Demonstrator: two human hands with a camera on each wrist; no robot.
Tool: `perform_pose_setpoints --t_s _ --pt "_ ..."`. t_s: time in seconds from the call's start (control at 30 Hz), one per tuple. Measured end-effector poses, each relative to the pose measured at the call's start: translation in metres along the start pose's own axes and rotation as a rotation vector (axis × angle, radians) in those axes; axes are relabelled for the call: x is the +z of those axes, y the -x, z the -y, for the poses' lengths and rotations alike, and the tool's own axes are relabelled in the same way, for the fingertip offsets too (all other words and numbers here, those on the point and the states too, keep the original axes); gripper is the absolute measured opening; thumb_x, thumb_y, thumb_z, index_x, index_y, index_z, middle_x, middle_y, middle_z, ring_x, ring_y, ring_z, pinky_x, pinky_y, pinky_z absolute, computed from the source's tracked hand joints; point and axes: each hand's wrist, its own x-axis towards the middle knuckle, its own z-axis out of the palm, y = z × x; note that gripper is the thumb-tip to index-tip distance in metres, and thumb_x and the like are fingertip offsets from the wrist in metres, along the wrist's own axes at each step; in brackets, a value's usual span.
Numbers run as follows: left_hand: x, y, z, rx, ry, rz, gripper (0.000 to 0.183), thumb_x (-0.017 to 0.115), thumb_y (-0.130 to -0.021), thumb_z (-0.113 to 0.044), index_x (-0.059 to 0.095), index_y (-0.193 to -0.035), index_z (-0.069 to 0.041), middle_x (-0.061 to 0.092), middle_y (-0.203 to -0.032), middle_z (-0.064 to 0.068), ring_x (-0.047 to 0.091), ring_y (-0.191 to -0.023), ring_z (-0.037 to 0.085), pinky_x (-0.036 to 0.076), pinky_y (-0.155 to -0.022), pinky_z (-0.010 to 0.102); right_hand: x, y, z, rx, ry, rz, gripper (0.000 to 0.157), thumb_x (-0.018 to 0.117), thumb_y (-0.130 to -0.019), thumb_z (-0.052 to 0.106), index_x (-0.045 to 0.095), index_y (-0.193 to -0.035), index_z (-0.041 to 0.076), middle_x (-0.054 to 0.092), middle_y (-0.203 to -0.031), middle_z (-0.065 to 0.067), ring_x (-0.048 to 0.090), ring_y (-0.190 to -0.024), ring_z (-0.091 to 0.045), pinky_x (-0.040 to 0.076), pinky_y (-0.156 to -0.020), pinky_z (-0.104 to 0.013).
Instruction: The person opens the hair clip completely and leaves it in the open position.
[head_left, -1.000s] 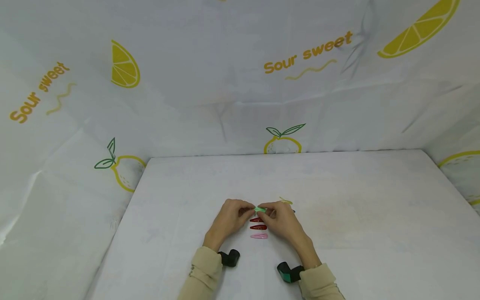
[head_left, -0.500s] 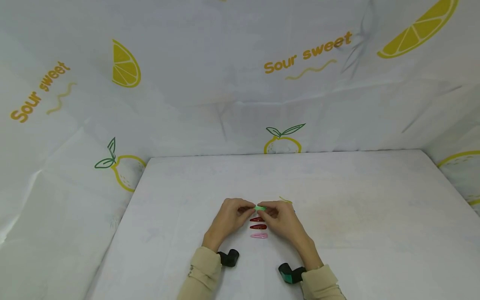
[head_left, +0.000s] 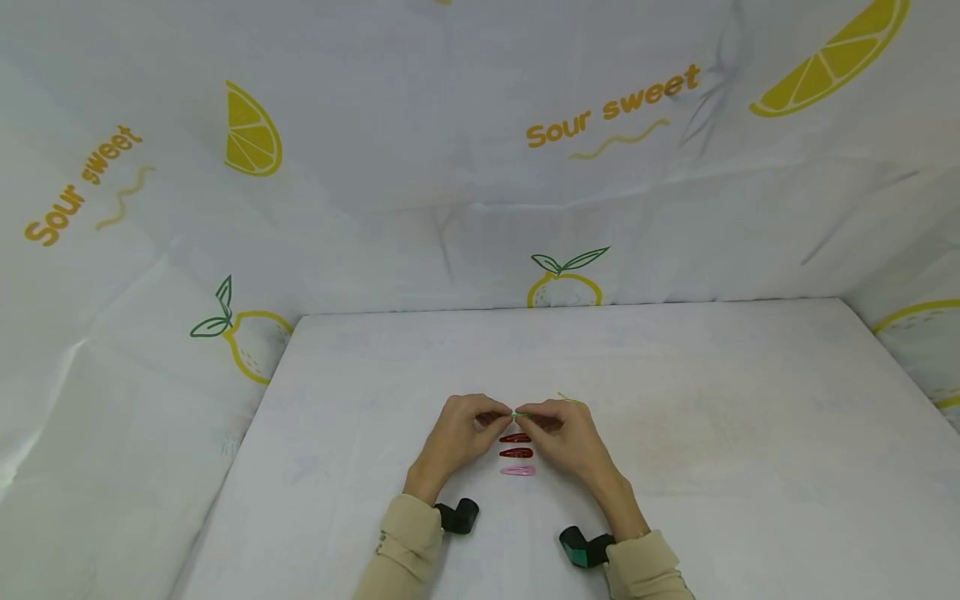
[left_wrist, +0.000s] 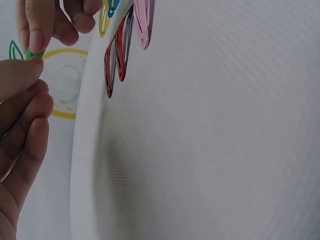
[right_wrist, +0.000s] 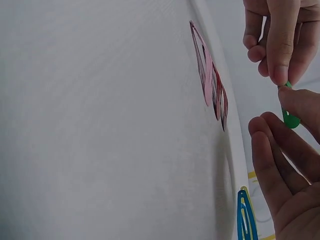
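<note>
A green snap hair clip [right_wrist: 291, 119] is held between both hands, above the table. My left hand [head_left: 467, 433] pinches one end of it between thumb and fingertips. From the other side my right hand [head_left: 564, 435] pinches the clip with thumb and index finger, and its other fingers spread loosely in the right wrist view. Only a sliver of green shows between the fingertips in the head view. Just below the hands, two dark red hair clips [head_left: 516, 453] and a pink hair clip [head_left: 518, 471] lie in a column on the table.
Beyond the right hand lies a yellow hair clip [head_left: 567, 398], partly hidden by it. A blue hair clip [right_wrist: 246, 220] shows low in the right wrist view. The white table [head_left: 360, 358] meets a lemon-print cloth [head_left: 405, 167] at its back and sides.
Both hands have risen slightly away from the red clips, still pinching the green hair clip. Less of its green face shows now, and more of the upper red clip is uncovered.
</note>
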Motion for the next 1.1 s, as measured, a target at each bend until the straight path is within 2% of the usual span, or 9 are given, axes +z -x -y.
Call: perform_pose_setpoints --t_s 0.23,0.5,0.67,0.83,1.1 --pt "0.0012 -0.0002 -0.0001 0.015 -0.005 -0.003 0.006 0.076 -0.09 -0.005 0.08 -0.094 -0.005 0.079 -0.087 0.005 0.072 -0.075 0.011 0.057 -0.071 0.017 -0.0016 0.0008 0.0009 -0.049 -0.028 -0.02 0.01 0.077 -0.088 0.0 0.081 -0.096 0.003 0.08 -0.088 -0.01 0.075 -0.074 -0.017 0.06 -0.068 -0.024" --pt "0.0033 -0.0002 0.0011 0.059 -0.018 -0.024 0.005 0.078 -0.088 -0.003 0.08 -0.092 -0.003 0.079 -0.086 0.007 0.072 -0.074 0.012 0.057 -0.07 0.017 -0.0028 0.0018 0.002 -0.042 -0.028 -0.01 0.01 0.076 -0.089 0.002 0.081 -0.098 0.002 0.08 -0.09 -0.012 0.076 -0.071 -0.019 0.06 -0.067 -0.022" --pt "0.0026 0.0 0.0002 0.063 -0.023 -0.023 0.006 0.077 -0.088 -0.003 0.08 -0.093 -0.003 0.079 -0.086 0.007 0.073 -0.074 0.013 0.057 -0.07 0.017 -0.0025 0.0029 0.0006 -0.04 -0.044 -0.01 0.011 0.076 -0.089 0.002 0.081 -0.099 0.002 0.08 -0.092 -0.014 0.077 -0.073 -0.02 0.06 -0.066 -0.021" --pt "0.0025 0.0003 -0.0006 0.066 -0.025 -0.027 0.006 0.078 -0.088 -0.004 0.08 -0.094 -0.003 0.08 -0.087 0.007 0.073 -0.074 0.013 0.058 -0.07 0.018 -0.0024 0.0037 0.0002 -0.046 -0.037 -0.026 0.011 0.077 -0.088 0.002 0.082 -0.099 0.002 0.08 -0.09 -0.013 0.075 -0.072 -0.015 0.059 -0.065 -0.021" --pt "0.0046 0.001 0.0003 0.112 -0.041 -0.056 0.006 0.079 -0.086 -0.002 0.081 -0.092 -0.003 0.079 -0.084 0.006 0.071 -0.072 0.011 0.056 -0.069 0.017 -0.0015 0.0043 -0.0003 -0.066 -0.006 -0.08 0.009 0.08 -0.085 0.002 0.083 -0.094 0.003 0.079 -0.083 -0.01 0.071 -0.069 -0.005 0.057 -0.063 -0.017"
